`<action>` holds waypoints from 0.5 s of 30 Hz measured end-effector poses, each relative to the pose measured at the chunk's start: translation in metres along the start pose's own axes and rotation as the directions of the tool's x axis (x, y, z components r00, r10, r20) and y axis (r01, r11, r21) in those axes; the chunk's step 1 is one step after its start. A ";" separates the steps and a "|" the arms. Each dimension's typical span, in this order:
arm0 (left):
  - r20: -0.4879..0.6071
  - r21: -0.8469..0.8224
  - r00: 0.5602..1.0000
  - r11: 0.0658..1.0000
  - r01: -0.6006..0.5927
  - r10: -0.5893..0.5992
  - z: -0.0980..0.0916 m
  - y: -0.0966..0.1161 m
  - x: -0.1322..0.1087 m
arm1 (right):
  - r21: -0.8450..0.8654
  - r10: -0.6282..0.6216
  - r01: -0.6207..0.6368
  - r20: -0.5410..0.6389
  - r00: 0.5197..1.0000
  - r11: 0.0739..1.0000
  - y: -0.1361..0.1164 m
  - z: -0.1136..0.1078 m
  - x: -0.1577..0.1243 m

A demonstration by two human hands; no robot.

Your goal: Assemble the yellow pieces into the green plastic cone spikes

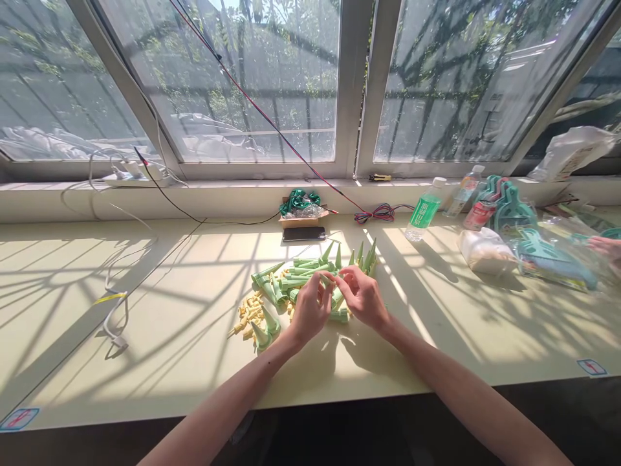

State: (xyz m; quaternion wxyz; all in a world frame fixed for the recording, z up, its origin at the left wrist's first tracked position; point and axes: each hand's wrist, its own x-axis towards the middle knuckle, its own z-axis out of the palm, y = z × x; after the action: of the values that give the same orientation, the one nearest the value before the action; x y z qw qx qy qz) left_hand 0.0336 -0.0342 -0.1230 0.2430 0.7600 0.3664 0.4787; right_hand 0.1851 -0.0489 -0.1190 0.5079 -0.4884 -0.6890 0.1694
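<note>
My left hand point(310, 309) and my right hand point(365, 299) meet over a pile of light green plastic tubes point(295, 281). The fingers of both are closed in a pinch, tips nearly touching. A small green piece point(328, 276) shows at the left fingertips; what the right fingertips pinch is hidden. Pointed green cones point(369, 257) stand upright behind my right hand. More green cones point(264, 331) stand left of my left wrist, beside a heap of small yellow pieces point(250, 312).
Behind the pile lie a black phone point(304, 234) and a small box point(301, 212) with green material. At right are a green-labelled bottle point(425, 210), a red can point(480, 215), and teal hangers point(538, 249). Another person's hand point(606, 249) is at the right edge. A white cable point(116, 323) lies left.
</note>
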 end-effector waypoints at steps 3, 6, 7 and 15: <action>-0.015 0.002 1.000 1.000 0.027 -0.027 0.000 -0.001 -0.001 | 0.027 -0.033 0.033 0.005 0.999 0.999 0.000 0.000 -0.001; -0.035 0.001 0.999 0.999 0.039 -0.039 0.001 -0.001 -0.001 | 0.027 -0.076 0.075 0.025 0.997 0.997 0.002 0.001 -0.001; -0.044 0.003 0.998 0.999 0.042 -0.041 0.000 0.000 -0.001 | 0.024 -0.092 0.091 0.034 0.995 0.996 0.003 0.001 -0.001; -0.077 0.043 0.993 0.995 0.088 -0.085 -0.001 0.000 -0.001 | -0.009 -0.183 0.184 0.070 0.981 0.983 0.016 0.004 -0.001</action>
State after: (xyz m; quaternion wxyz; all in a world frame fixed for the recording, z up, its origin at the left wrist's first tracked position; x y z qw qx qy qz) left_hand 0.0331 -0.0349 -0.1228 0.2320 0.7301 0.4189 0.4874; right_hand 0.1894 -0.0410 -0.1330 0.4938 -0.4205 -0.7494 0.1333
